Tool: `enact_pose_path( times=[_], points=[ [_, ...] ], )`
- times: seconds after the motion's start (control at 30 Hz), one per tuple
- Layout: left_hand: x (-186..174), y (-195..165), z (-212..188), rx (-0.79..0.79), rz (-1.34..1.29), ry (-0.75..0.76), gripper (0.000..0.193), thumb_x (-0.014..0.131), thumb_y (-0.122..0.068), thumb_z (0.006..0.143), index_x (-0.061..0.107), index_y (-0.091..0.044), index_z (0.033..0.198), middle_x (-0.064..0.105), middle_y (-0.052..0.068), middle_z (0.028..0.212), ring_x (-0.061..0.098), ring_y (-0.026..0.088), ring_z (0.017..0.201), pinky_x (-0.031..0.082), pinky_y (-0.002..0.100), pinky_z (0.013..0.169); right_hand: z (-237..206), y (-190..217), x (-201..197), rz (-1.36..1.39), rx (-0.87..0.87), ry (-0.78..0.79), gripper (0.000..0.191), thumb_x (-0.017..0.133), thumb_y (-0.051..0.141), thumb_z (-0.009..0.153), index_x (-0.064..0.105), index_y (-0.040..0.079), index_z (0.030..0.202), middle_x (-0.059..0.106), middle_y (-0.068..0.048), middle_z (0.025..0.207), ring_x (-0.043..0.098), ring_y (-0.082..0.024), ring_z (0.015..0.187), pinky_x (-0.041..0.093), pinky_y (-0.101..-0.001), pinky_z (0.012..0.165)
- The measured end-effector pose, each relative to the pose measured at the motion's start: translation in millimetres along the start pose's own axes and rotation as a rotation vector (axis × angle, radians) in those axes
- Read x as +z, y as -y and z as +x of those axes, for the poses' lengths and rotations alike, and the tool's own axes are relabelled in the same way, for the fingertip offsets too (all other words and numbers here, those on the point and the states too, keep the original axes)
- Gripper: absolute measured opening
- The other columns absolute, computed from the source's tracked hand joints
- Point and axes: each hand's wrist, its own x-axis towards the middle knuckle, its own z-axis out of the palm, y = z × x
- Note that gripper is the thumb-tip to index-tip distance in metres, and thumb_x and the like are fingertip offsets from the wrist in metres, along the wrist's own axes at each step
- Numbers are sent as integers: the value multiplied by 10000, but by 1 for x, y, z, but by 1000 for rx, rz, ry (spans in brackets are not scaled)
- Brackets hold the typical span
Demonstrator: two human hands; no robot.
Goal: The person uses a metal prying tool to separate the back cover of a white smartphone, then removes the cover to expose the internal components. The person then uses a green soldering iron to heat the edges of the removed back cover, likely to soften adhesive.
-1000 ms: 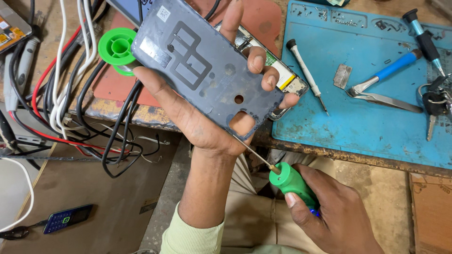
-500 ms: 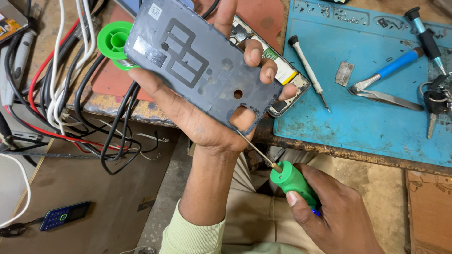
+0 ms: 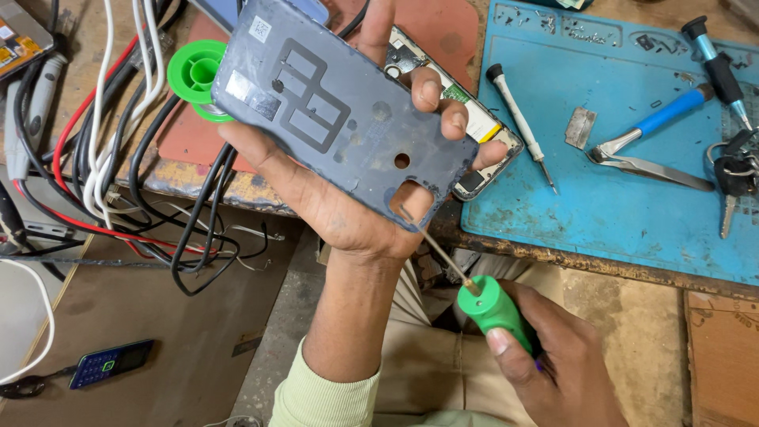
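Prying underway: left hand (image 3: 348, 198) grips cover (image 3: 340, 119); right hand (image 3: 553, 368) clutches screwdriver (image 3: 494, 304), tip at its near edge; next needs gentle leverage.

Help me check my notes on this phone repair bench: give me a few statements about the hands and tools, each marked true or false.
1. The left hand holds a grey phone back cover with its inner side facing up. True.
2. The right hand grips a screwdriver with a red handle. False: the screwdriver handle is green.
3. The screwdriver's tip points at the lower edge of the cover. True.
4. The blue mat has nothing on it. False: a small screwdriver, tweezers and keys lie on it.
5. A green spool sits left of the cover. True.
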Motion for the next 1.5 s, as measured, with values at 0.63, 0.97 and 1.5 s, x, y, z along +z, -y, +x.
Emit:
enact_pose_path(
  times=[0.63, 0.97, 1.5],
  points=[
    [-6, 2, -1, 108, -41, 132, 1346, 377, -1073, 774, 31, -121, 1661, 668, 210, 1148, 680, 349, 1087, 424, 730, 1042, 12, 6, 7, -48, 15, -74, 462, 631, 348, 909, 661, 22, 1235, 638, -97, 747, 574, -188, 678, 505, -325, 596],
    [-4, 2, -2, 106, -22, 127, 1302, 355, -1067, 797, 30, -124, 1634, 664, 211, 1157, 675, 350, 1090, 430, 736, 1036, 11, 8, 6, -60, 44, -60, 497, 616, 389, 892, 666, 30, 1232, 683, -113, 761, 629, -216, 692, 535, -338, 612],
    [-6, 4, -3, 147, -61, 97, 1245, 415, -1043, 790, 80, -178, 1621, 646, 214, 1192, 615, 374, 1154, 390, 730, 1040, -6, -11, -7, 24, 219, 108, 562, 612, 380, 928, 693, 73, 1391, 660, -140, 936, 604, -257, 802, 512, -389, 720]
  ],
)
